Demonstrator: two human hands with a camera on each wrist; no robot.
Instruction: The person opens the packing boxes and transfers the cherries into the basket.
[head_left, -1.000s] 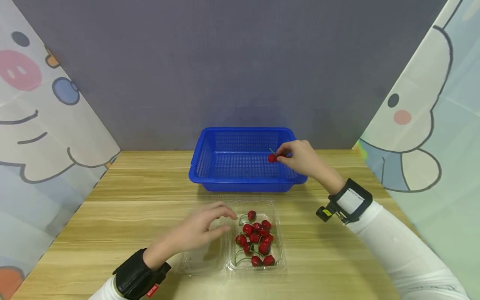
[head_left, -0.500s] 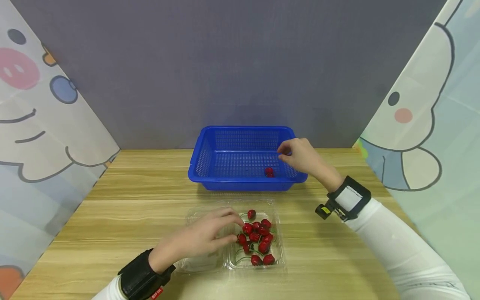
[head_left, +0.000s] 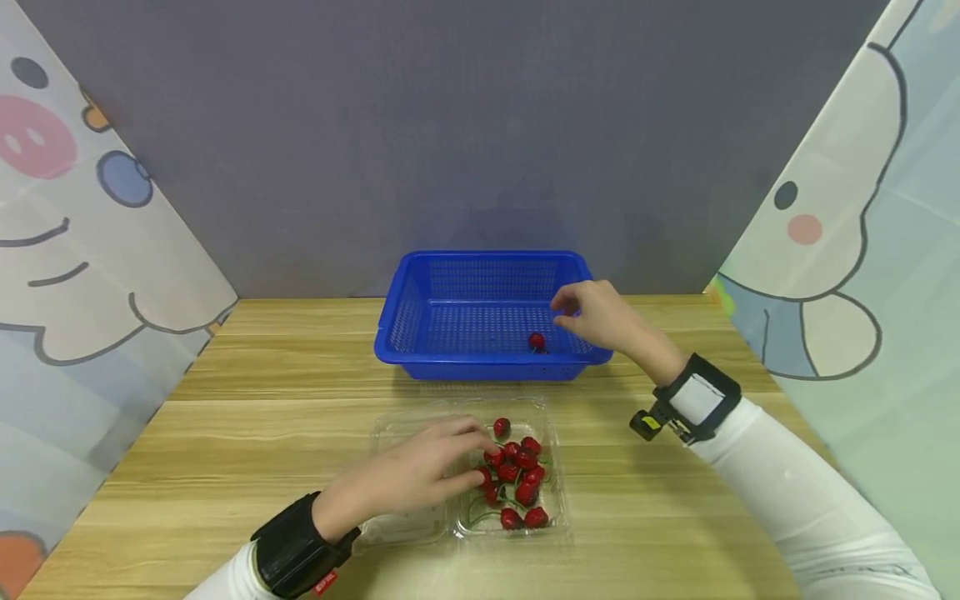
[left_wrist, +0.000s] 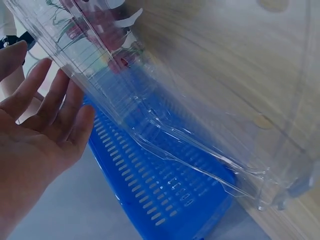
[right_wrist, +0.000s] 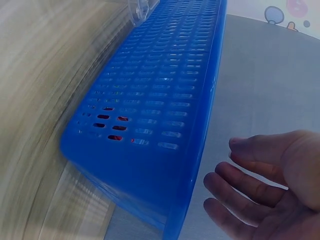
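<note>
My left hand (head_left: 420, 471) reaches over a clear plastic clamshell box (head_left: 564, 518), its thumb and fingers spread at the left side of a pile of red cherries (head_left: 527, 493) with green stems. Whether the fingertips touch a cherry cannot be told. In the left wrist view the same hand (left_wrist: 45, 127) has nothing in its grasp. Over the right end of a blue plastic basket (head_left: 480, 371) hovers my right hand (head_left: 600, 317), thumb and fingers apart and holding nothing. A red cherry (head_left: 537, 341) lies on the basket floor near its front right corner.
The box's lid (head_left: 397, 527) lies folded out to the left, partly under my left hand. All stands on a wood-grain table (head_left: 262, 400). A grey panel (head_left: 480, 125) rises behind the basket, with cartoon-printed sheets (head_left: 847, 250) at both sides.
The right hand has let a cherry drop into the basket and stays above its right end. My left hand has moved right, over the cherries in the box.
</note>
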